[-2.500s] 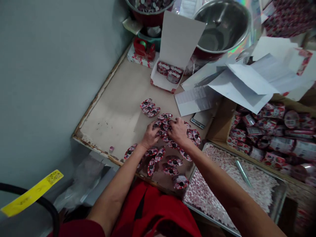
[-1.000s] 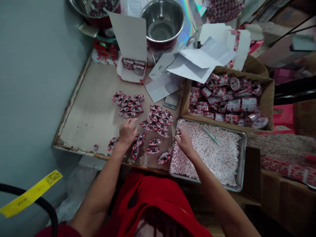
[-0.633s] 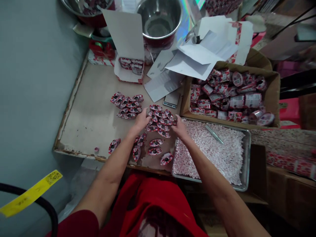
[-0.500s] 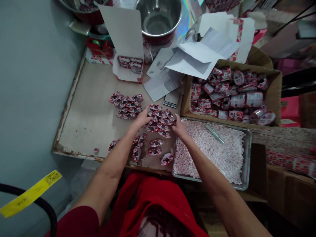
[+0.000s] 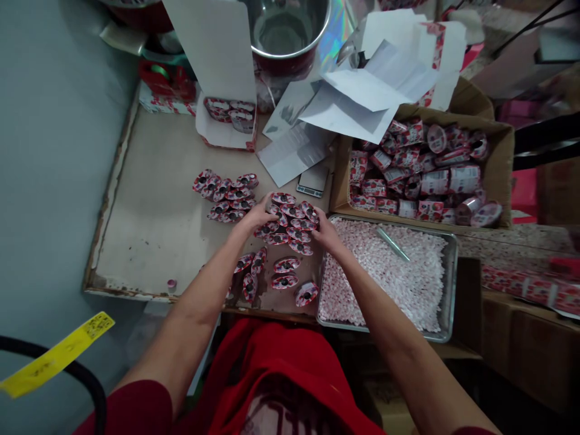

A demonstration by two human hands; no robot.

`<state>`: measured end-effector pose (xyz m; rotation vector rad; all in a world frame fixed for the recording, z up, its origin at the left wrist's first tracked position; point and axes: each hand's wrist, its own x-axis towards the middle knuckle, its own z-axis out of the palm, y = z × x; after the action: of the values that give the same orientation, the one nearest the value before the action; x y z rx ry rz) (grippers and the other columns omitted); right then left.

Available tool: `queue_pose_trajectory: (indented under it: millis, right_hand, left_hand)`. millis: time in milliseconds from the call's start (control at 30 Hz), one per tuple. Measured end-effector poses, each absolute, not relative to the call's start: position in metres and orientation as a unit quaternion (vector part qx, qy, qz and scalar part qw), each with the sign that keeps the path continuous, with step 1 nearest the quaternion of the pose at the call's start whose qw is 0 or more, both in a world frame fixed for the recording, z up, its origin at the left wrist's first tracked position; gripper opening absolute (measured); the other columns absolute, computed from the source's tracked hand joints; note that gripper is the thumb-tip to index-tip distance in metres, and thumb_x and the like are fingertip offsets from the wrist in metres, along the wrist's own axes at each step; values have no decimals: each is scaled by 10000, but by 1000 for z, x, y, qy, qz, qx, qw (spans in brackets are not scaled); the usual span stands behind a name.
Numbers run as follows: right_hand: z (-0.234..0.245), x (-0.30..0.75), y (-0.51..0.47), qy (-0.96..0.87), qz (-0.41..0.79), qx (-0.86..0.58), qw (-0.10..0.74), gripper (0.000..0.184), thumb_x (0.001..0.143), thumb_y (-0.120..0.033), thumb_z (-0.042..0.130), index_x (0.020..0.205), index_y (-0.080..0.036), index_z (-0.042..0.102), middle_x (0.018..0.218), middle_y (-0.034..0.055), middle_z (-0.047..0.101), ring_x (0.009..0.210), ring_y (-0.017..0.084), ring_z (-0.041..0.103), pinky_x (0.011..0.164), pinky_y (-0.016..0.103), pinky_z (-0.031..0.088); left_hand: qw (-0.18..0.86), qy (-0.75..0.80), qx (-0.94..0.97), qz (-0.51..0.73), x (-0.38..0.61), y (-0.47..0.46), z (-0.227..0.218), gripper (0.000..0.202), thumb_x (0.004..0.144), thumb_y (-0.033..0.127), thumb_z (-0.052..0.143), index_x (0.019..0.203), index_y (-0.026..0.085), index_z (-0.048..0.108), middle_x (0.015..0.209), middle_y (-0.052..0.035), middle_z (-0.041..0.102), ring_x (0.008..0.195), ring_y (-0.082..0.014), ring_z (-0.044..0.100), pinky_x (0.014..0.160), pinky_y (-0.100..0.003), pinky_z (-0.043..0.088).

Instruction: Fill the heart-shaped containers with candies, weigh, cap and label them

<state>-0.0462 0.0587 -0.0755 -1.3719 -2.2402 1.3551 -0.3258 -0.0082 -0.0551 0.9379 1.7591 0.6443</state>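
Presently, beyond some loose oval red-and-white printed packs (image 5: 285, 281), a tight cluster of similar packs (image 5: 296, 223) lies on the beige table (image 5: 149, 205) between the left hand (image 5: 256, 219) and the right hand (image 5: 327, 234), both equally near, most long axes running roughly sideways. Both hands are half-curled and touch its opposite sides; how firmly, I cannot tell. Behind lies a flat grey scale (image 5: 312, 181).

The left hand (image 5: 257, 217) and right hand (image 5: 327, 234) touch opposite sides of a patterned pack cluster (image 5: 300, 224), beside a metal tray (image 5: 453, 278) of pale pellets (image 5: 385, 284).
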Motion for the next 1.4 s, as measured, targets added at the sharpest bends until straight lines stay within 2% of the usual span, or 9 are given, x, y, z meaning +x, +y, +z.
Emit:
queue_pose_trajectory:
  millis: [133,300,433,567,733,800,967,1200,1400]
  right_hand:
    - [-76,-54,63,-745,471,-459,111,786,786,-300,656,1538,-183,462,1396,118,696,1220,295,679,1080,445,515]
    - [-80,-69,76,-745,462,-469,109,797,779,-319,684,1532,-164,471,1410,136,694,1232,313,684,1067,448,515]
    - [-76,-66,78,-741,468,-469,113,851,772,-309,704,1561,-143,433,1440,163,667,1247,318,670,1091,467,506]
    - [-62,-38,49,-746,461,-472,91,823,797,-321,714,1558,-175,438,1421,180,647,1211,328,667,1076,504,525]
    - [-58,-16,-11,-797,388,-459,59,1014,703,-452,871,1550,-133,414,1492,237,519,1417,412,488,1209,587,406]
    - [-62,-20,-24,-794,369,-476,81,982,752,-452,838,1559,-129,382,1507,239,487,1446,395,455,1228,581,386]
    - [-67,-32,-22,-783,394,-461,142,762,890,-378,669,1554,-162,363,1511,210,494,1431,321,486,1224,528,403]
    - [-66,-53,-38,-765,408,-483,118,761,873,-367,686,1545,-174,384,1466,207,505,1402,337,477,1218,546,378]
    - [-78,-80,-43,-711,368,-587,118,842,763,-445,841,1469,-199,453,1515,213,372,1443,362,406,1210,556,367]
  left_hand:
    - [516,730,375,246,-324,-2,-51,1039,764,209,778,1685,209,297,720,55,634,657,-153,592,741,-254,506]
    - [532,729,367,227,-325,10,-55,1052,742,152,775,1679,190,298,698,50,626,650,-162,603,688,-237,488]
    - [498,745,373,240,-324,3,-53,1052,763,237,798,1678,146,288,900,-39,737,774,-203,680,792,-298,548]
    - [425,754,447,224,-325,-30,-40,994,756,296,817,1641,152,388,1192,-127,738,1072,-297,709,982,-387,555]
    - [385,706,571,162,-326,-70,-34,661,745,109,626,1404,171,644,1296,-124,700,1236,-325,650,1099,-445,516]
    - [382,694,588,164,-326,-75,-36,661,727,59,549,1360,202,675,1272,-104,696,1232,-301,648,1099,-432,519]
    - [430,606,643,186,-329,-73,-46,798,722,43,564,1493,246,581,1418,-91,633,1343,-274,597,1147,-372,478]
    - [392,630,657,130,-321,-73,-58,751,814,61,635,1522,298,551,1408,-84,638,1308,-284,623,1112,-345,476]
    - [319,664,675,42,-304,-69,-53,590,961,165,550,1536,285,492,1399,-113,633,1160,-265,685,959,-327,511]
